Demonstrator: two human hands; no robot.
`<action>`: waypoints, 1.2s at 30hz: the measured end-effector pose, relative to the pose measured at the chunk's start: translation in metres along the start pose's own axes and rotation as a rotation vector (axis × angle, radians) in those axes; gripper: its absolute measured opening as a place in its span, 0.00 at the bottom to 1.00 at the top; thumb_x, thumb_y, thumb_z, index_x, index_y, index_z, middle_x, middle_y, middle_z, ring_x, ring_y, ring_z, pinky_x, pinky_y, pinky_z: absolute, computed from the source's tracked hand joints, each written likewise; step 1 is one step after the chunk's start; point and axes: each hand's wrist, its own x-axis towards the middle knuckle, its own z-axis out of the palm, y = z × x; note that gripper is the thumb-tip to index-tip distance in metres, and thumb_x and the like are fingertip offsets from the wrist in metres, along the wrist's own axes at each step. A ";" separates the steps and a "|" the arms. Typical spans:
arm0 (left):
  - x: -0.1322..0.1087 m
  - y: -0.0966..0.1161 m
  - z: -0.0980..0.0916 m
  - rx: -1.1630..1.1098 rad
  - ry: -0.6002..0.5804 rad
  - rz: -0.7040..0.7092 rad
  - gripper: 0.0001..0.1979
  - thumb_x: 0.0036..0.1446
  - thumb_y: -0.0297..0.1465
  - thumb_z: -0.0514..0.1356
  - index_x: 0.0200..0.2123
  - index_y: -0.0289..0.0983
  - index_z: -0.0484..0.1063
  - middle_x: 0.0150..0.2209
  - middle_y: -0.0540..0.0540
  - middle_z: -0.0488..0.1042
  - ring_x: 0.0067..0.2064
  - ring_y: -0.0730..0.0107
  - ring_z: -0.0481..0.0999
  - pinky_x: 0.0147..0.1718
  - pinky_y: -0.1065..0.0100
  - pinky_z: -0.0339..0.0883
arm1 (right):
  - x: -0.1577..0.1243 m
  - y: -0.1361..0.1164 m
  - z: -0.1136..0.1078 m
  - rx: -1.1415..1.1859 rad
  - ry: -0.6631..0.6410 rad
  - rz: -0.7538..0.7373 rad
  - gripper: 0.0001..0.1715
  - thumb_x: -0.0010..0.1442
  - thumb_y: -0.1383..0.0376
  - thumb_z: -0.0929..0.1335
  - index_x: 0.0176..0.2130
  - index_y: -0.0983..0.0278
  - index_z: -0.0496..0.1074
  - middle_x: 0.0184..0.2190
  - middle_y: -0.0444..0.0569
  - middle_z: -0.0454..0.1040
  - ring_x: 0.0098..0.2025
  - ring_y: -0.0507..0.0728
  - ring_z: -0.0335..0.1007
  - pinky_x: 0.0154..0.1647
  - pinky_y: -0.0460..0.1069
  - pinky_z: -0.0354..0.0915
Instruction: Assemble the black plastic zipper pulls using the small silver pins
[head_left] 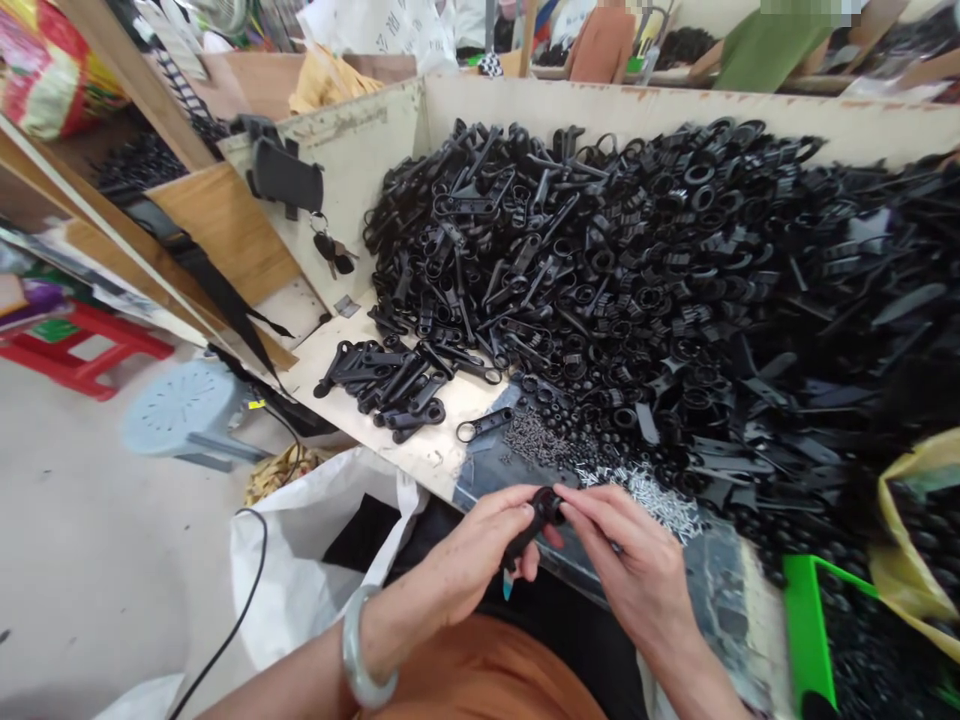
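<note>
My left hand (480, 555) is closed around a long black plastic part (534, 522), gripping it near the table's front edge. My right hand (626, 560) pinches the round end of the same part with thumb and fingertips. Just beyond my hands lie small heaps of dark screws (536, 440) and bright metal screws (660, 495) on the table. A single black strap part (484, 426) lies apart, and a small stack of similar parts (390, 380) sits to its left. A pale bangle is on my left wrist.
A huge pile of black plastic parts (675, 270) fills the wooden-walled table (405, 440). A white bag (315, 550) hangs open below the table edge. A green bin (810, 620) and a yellow bag (915, 530) are at right. A grey stool (184, 410) stands on the floor at left. People sit beyond the far wall.
</note>
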 end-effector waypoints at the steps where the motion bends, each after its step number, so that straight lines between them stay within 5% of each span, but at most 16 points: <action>1: 0.000 0.000 0.000 0.022 0.000 0.005 0.18 0.65 0.38 0.56 0.51 0.35 0.77 0.38 0.44 0.75 0.28 0.76 0.67 0.29 0.71 0.58 | 0.000 -0.001 0.000 -0.016 -0.002 -0.018 0.14 0.70 0.69 0.67 0.50 0.59 0.80 0.36 0.48 0.79 0.34 0.53 0.77 0.35 0.46 0.73; 9: 0.000 -0.002 -0.001 0.270 0.021 0.035 0.15 0.63 0.31 0.54 0.48 0.35 0.76 0.26 0.53 0.67 0.28 0.73 0.65 0.30 0.70 0.59 | 0.002 -0.006 -0.001 -0.120 -0.028 -0.155 0.16 0.71 0.72 0.65 0.51 0.64 0.79 0.34 0.49 0.78 0.31 0.51 0.77 0.32 0.43 0.72; 16: -0.002 -0.007 -0.001 0.621 0.096 0.236 0.12 0.68 0.35 0.55 0.43 0.36 0.77 0.34 0.49 0.77 0.35 0.69 0.73 0.37 0.68 0.64 | -0.008 -0.015 0.005 -0.125 0.015 -0.159 0.17 0.70 0.73 0.66 0.53 0.62 0.79 0.34 0.48 0.78 0.32 0.50 0.78 0.35 0.41 0.72; 22: -0.015 -0.006 -0.007 0.836 -0.046 0.351 0.16 0.71 0.33 0.51 0.54 0.36 0.73 0.33 0.48 0.79 0.34 0.69 0.76 0.39 0.68 0.69 | -0.021 -0.011 0.002 0.116 0.012 0.158 0.22 0.66 0.64 0.71 0.59 0.58 0.75 0.29 0.43 0.76 0.23 0.49 0.69 0.24 0.42 0.69; 27: -0.020 -0.008 -0.017 1.050 -0.117 0.476 0.17 0.73 0.32 0.49 0.60 0.37 0.67 0.52 0.40 0.79 0.50 0.63 0.80 0.51 0.63 0.72 | -0.028 -0.012 0.009 0.383 -0.048 0.362 0.13 0.63 0.57 0.73 0.47 0.58 0.83 0.34 0.48 0.82 0.28 0.53 0.76 0.29 0.45 0.73; 33: -0.017 -0.029 -0.031 1.409 0.146 0.547 0.26 0.64 0.21 0.51 0.65 0.36 0.59 0.45 0.39 0.80 0.46 0.54 0.81 0.47 0.52 0.76 | -0.014 -0.013 0.027 0.638 -0.074 0.708 0.28 0.57 0.48 0.76 0.51 0.61 0.81 0.32 0.49 0.81 0.26 0.51 0.71 0.28 0.46 0.73; 36: -0.016 -0.025 -0.034 1.275 0.231 0.413 0.30 0.59 0.20 0.54 0.64 0.38 0.59 0.49 0.38 0.78 0.52 0.52 0.78 0.52 0.49 0.72 | -0.008 -0.008 0.033 0.647 -0.142 0.739 0.27 0.54 0.49 0.78 0.48 0.62 0.83 0.35 0.51 0.83 0.30 0.54 0.76 0.32 0.47 0.75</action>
